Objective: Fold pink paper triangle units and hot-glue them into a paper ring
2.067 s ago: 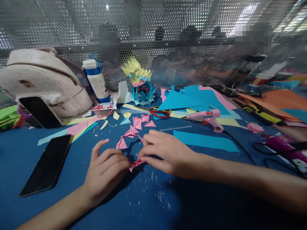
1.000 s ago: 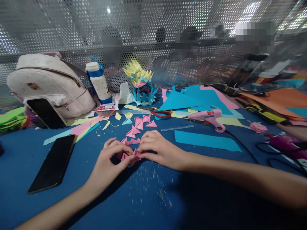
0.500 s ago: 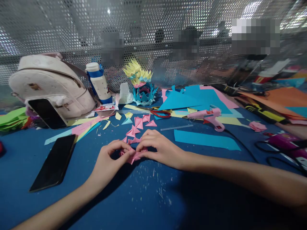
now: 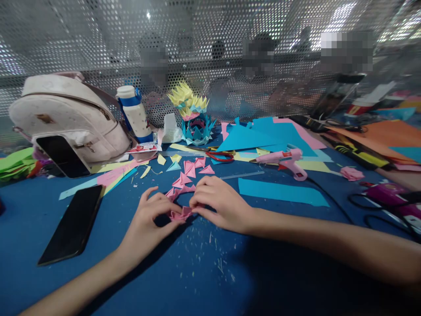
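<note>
A ring of folded pink paper pieces (image 4: 180,215) rests on the blue table, its near side between my two hands. My left hand (image 4: 149,219) pinches the left of the near side with thumb and fingers, the index finger raised a little. The fingers of my right hand (image 4: 220,205) are closed on the right of the ring and hide that part. Just beyond the ring lie several loose folded pink triangles (image 4: 190,169). A light blue folded piece (image 4: 174,166) is near them.
Behind stand a white backpack (image 4: 66,118), a bottle (image 4: 135,114) and a yellow-and-blue paper model (image 4: 197,129). Red-handled scissors (image 4: 220,156), a pink glue gun (image 4: 286,160) with its cord and a blue paper strip (image 4: 283,192) lie right of centre. A phone (image 4: 72,226) lies at left.
My left hand has opened its grip slightly, its index finger lifting, and more of the pink ring shows between the hands. My right hand has hardly moved.
</note>
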Available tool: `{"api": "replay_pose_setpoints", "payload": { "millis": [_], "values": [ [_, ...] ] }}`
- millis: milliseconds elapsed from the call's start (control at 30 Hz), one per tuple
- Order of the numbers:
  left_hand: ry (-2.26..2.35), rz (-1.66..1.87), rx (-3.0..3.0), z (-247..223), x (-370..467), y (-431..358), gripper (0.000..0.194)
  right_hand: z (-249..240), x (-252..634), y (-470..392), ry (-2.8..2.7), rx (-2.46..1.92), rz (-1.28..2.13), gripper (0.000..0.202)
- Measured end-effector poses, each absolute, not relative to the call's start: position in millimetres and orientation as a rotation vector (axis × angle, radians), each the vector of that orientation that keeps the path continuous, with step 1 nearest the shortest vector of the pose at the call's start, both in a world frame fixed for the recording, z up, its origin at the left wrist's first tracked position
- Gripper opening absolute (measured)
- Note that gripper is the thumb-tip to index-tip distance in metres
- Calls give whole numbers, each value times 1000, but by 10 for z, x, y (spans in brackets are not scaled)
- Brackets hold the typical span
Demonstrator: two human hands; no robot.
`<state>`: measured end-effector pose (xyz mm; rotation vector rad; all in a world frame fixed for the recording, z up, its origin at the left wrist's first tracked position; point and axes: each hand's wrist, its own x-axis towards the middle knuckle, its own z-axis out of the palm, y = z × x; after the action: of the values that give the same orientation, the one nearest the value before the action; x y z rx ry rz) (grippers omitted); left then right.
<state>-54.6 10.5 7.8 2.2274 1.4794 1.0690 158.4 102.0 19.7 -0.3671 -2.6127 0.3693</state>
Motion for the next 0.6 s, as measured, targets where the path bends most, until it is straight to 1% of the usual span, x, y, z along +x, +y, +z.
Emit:
{"api": "replay_pose_setpoints", "payload": {
  "millis": [67,300,467,600],
  "values": [
    [1472,1034,2353,77,-558,85,4,158,1599,1030,-2625,-270,218,12],
    [1404,1053,2916,98,-516,9,21,115,1641,996,-2507,-20,-244,21],
    [1398,1048,3165,78,-504,-87,21,103,1649,975,-2480,28,-335,23],
    [1398,1045,3189,63,-511,-106,21,82,1646,987,-2472,21,-320,18]
  ]
}}
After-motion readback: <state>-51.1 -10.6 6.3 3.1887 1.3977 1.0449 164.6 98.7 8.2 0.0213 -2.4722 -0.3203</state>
